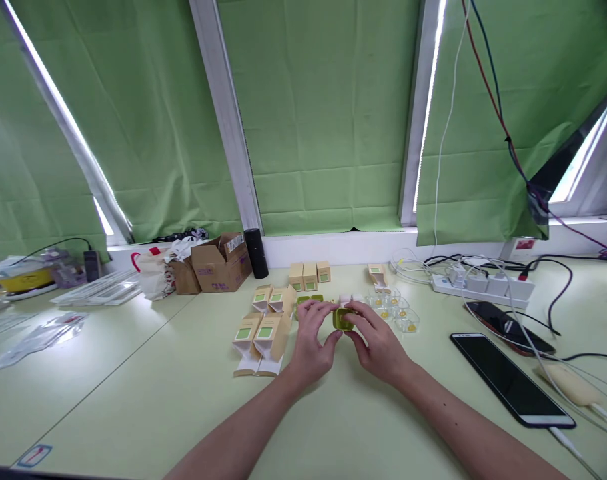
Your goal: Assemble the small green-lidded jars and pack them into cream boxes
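Between my two hands, above the table, is a small green square container point(342, 319). My left hand point(313, 337) grips its left side between thumb and fingers. On the other side my right hand point(376, 337) has its fingers closed around the right edge, with a fingertip over the inside. Behind my left fingers, more green pieces point(308, 299) are partly hidden. Several opened beige cartons point(272, 333) with green squares lie left of my left hand. Clear round cups point(407, 321) with yellow bits inside sit right of my right hand. Small white pieces point(351, 298) show just behind the container.
Closed beige boxes point(309, 273) and one open carton point(378, 276) stand farther back. A cardboard box point(222, 263) and black cylinder point(256, 253) are at the back left. On the right lie a phone point(511, 379), cables and a power strip point(483, 290).
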Motion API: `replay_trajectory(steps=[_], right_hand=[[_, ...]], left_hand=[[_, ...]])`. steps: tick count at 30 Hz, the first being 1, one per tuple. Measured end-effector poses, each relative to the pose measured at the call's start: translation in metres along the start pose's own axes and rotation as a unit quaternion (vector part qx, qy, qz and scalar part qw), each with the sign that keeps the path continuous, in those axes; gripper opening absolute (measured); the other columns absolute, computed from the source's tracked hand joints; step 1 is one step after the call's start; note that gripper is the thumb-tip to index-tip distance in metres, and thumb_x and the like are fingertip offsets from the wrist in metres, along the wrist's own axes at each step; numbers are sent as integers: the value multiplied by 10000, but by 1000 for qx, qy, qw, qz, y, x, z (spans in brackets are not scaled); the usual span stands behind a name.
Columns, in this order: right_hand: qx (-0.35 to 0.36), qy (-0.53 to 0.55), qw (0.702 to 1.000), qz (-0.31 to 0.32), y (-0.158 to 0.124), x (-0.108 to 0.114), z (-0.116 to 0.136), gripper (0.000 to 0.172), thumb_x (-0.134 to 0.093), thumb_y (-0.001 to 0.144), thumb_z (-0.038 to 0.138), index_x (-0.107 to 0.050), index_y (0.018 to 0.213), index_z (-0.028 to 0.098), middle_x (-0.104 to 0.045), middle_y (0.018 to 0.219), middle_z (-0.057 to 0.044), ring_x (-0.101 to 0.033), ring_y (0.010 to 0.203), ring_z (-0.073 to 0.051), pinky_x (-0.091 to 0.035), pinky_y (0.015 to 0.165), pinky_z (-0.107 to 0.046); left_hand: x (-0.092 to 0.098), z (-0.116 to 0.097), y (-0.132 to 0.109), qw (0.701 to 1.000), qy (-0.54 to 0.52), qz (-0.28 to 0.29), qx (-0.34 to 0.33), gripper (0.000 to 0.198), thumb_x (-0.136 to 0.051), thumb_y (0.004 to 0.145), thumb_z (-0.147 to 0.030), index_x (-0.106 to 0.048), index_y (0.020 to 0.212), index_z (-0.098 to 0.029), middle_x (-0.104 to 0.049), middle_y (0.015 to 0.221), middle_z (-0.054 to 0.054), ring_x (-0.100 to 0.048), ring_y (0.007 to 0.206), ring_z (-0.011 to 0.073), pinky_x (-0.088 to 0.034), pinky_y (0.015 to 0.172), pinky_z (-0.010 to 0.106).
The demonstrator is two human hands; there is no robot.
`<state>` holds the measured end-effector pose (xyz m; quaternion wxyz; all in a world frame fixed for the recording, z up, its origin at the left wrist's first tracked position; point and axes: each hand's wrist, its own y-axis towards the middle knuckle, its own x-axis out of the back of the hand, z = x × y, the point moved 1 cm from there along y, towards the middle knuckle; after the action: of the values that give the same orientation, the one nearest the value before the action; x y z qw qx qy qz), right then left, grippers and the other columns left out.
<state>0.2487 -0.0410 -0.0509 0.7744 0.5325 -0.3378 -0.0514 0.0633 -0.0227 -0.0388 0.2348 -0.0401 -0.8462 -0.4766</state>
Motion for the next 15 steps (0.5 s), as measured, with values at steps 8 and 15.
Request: replay_trajectory(steps=[8,15], right_hand=[[12,-19,1000,9,1,0,3,420,-469,995,84,-551,1374,246,-573,1390,-190,-623,1253,-323,-629,934,-508],[15,-19,1000,19,4,0,5,404,-450,998,73,-562,1356,222,-570,1362,-203,-636,1211,-320,-624,932,-512]], left_hand=[[0,-1,0,1000,-10,-12,3,358,-651,931,-199,-633,1284,-255,-685,1238,117,-516,1221,318,-453,1040,542],[-1,1,-1,1000,-7,-15,14,344,-658,929,-213,-645,1271,-250,-696,1227,113,-530,1215,321,-461,1036,552]])
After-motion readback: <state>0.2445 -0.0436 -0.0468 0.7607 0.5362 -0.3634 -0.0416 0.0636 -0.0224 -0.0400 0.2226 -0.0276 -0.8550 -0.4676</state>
